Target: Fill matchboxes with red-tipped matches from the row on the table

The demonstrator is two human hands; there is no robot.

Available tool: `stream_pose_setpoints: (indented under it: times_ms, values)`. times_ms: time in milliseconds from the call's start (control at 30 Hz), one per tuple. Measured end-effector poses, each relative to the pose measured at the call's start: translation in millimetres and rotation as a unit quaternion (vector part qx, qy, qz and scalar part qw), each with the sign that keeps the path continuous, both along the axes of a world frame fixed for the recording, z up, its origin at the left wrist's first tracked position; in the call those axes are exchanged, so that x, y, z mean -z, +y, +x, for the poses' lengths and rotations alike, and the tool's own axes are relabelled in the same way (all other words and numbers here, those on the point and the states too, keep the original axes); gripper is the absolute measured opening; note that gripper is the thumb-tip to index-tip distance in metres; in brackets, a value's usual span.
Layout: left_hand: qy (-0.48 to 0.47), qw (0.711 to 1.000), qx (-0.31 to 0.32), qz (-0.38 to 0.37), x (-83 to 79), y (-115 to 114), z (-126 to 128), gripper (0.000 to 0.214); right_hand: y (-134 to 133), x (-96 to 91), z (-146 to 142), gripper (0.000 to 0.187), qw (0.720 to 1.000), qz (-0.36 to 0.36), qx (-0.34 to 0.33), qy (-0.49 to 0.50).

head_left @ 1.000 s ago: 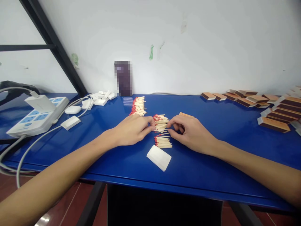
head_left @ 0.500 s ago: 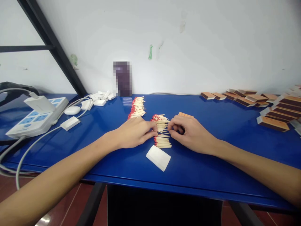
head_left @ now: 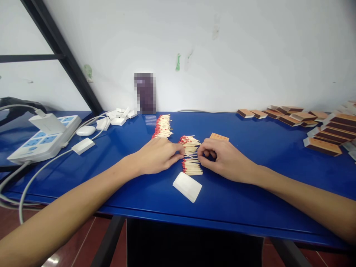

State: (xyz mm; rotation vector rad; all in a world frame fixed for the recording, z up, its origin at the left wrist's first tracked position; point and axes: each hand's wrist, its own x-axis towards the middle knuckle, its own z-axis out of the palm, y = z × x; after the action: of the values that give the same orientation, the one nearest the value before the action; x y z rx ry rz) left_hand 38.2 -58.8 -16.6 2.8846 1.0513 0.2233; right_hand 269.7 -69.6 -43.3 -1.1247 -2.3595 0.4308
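Observation:
Red-headed matches lie in two bunches between my hands: an upper bunch (head_left: pixel 191 145) and a smaller lower bunch (head_left: pixel 192 167). My left hand (head_left: pixel 158 155) is closed, its thumb and forefinger pinching at the head ends by the upper bunch's near edge. At the plain stick ends, my right hand (head_left: pixel 225 157) curls in a pinch, thumb and forefinger against the matches there. Fingers partly cover which matches are gripped. Just below the lower bunch sits a white matchbox tray (head_left: pixel 187 186). An orange matchbox sleeve (head_left: pixel 219 137) shows partly behind my right hand.
Farther back lies a larger match pile (head_left: pixel 163 125). White trays (head_left: pixel 118 121) and a power strip (head_left: pixel 44 141) with cables occupy the left. Matchbox sleeves (head_left: pixel 290 119) lie at the back right, near stacked matchboxes (head_left: pixel 324 145). A pixelated dark object (head_left: pixel 146 94) leans on the wall.
Both hands have shifted very slightly leftward. Loose matches between the fingertips sit a little differently, closer to the upper bunch. The tray and the lower bunch stay put.

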Motion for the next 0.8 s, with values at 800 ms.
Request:
stream_pose_setpoints:
  times_ms: [800]
  values:
    - [0.002, 0.999, 0.048, 0.015, 3.8, 0.2, 0.1, 0.022, 0.1, -1.9, -1.9, 0.013, 1.000, -0.020, -0.004, 0.024]
